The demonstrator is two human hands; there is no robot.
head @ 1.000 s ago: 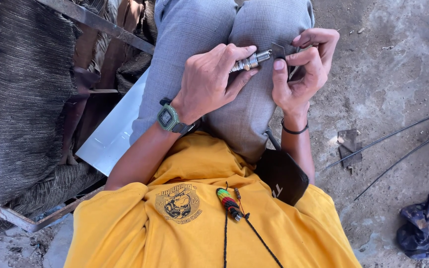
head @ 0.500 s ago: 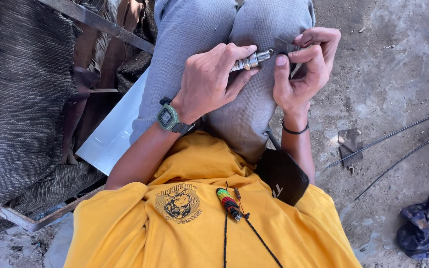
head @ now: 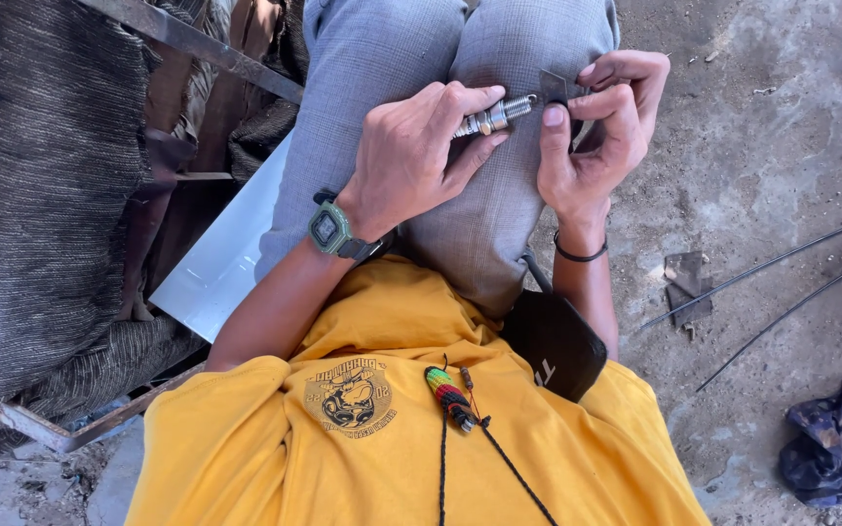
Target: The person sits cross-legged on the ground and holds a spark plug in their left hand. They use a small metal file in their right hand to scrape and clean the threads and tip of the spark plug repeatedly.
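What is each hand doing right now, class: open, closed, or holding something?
Left hand: closed around a spark plug.
Right hand: closed, pinching a small dark flat piece against the plug's tip.

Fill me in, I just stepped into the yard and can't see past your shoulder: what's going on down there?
A seated person in a yellow shirt and grey trousers works over their knees. The left hand, with a green wristwatch, grips a spark plug by its body. The right hand pinches a small dark flat piece against the plug's threaded tip. Thin rods and a dark crumpled rag lie on the dirt ground.
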